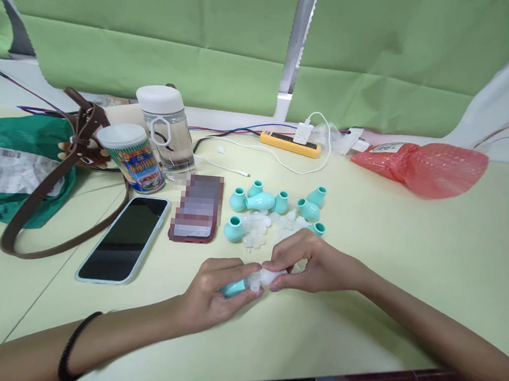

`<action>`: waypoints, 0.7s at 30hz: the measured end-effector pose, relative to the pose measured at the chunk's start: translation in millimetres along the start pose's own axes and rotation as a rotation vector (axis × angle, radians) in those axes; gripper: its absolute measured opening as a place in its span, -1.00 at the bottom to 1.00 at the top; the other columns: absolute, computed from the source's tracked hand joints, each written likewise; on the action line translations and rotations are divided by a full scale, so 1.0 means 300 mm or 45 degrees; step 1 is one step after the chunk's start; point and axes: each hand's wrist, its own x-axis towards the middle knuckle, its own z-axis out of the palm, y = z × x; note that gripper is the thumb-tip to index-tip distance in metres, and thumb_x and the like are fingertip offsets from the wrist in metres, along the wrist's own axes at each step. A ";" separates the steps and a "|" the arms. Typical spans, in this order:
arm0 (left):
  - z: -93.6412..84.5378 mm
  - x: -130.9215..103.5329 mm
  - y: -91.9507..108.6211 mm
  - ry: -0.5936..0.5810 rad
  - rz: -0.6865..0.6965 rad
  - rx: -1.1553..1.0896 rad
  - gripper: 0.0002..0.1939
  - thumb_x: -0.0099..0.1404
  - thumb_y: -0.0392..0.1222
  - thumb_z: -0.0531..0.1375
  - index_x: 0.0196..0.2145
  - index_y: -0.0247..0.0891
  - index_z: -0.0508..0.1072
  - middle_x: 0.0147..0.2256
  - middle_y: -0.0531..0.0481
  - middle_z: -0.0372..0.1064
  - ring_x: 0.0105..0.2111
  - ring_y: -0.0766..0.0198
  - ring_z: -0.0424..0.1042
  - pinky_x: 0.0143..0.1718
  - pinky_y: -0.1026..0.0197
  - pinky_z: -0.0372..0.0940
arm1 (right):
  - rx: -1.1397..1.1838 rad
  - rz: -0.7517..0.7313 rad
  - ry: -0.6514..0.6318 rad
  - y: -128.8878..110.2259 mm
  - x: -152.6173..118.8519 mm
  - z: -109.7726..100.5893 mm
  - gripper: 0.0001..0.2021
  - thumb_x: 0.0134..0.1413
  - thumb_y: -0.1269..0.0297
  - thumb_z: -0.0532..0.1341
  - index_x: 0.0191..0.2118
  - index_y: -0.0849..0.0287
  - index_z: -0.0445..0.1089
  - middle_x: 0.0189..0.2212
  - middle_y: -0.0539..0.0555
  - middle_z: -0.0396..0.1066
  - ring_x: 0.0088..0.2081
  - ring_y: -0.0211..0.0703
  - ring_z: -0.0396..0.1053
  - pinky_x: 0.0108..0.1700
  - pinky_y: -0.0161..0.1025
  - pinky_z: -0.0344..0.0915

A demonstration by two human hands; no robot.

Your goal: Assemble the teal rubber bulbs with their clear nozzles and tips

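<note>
My left hand (218, 287) is wrapped round a small turquoise bulb-shaped piece (233, 288), which lies on its side with its clear end to the right. Thumb and fingers of my right hand (304, 262) pinch a translucent white piece (273, 276) that meets that clear end. Whether the two are joined I cannot tell. Beyond my hands, several turquoise bulb-shaped pieces (234, 229) stand or lie on the table around two loose groups of translucent white parts (255, 229). My right hand is close to the nearest right-hand turquoise piece (318, 228).
Left of my hands are a pale-cased phone (123, 240), a red-edged phone (196, 209), a noodle cup (136, 160), a water bottle (171, 131), a brown strap (33, 249) and a green bag (22, 166). Behind are a yellow power strip (290, 144) and red plastic bag (423, 168).
</note>
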 end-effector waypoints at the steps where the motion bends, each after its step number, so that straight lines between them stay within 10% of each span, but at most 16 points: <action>1: 0.000 0.000 0.000 0.014 -0.002 -0.012 -0.70 0.04 -0.40 0.21 -0.20 -0.38 0.40 -0.58 0.00 0.32 -0.61 0.39 0.22 -0.62 0.34 0.13 | 0.013 0.001 0.017 -0.002 0.001 -0.001 -0.83 -0.11 0.35 0.22 -0.32 0.27 0.44 -0.52 0.07 0.37 -0.50 -0.36 0.28 -0.51 -0.41 0.22; 11: -0.015 0.008 0.044 0.078 -0.205 -0.077 -0.53 -0.06 -0.30 0.28 -0.15 -0.25 0.26 -0.37 -0.02 0.39 -0.41 0.27 0.38 -0.40 0.28 0.29 | 0.144 0.106 0.367 -0.059 0.025 0.009 -0.82 -0.28 0.36 0.31 -0.41 0.29 0.46 -0.61 0.04 0.38 -0.59 -0.35 0.28 -0.59 -0.41 0.25; 18: -0.016 0.010 0.047 0.008 -0.228 -0.193 -0.69 0.14 -0.41 0.05 -0.13 -0.26 0.24 -0.22 -0.14 0.30 -0.22 0.19 0.29 -0.29 0.14 0.28 | -0.366 0.020 1.488 -0.075 -0.052 -0.302 -0.91 -0.19 0.36 0.24 -0.55 0.28 0.41 -0.65 0.03 0.31 -0.66 -0.36 0.20 -0.66 -0.38 0.14; 21: -0.010 0.015 0.048 -0.022 -0.171 -0.134 -0.74 0.12 -0.45 0.04 -0.22 -0.27 0.28 -0.31 -0.11 0.30 -0.29 0.22 0.29 -0.36 0.18 0.28 | -0.931 0.333 1.686 -0.010 -0.114 -0.435 -0.85 -0.13 0.31 0.19 -0.51 0.32 0.40 -0.68 0.02 0.23 -0.64 -0.36 0.16 -0.57 -0.34 0.16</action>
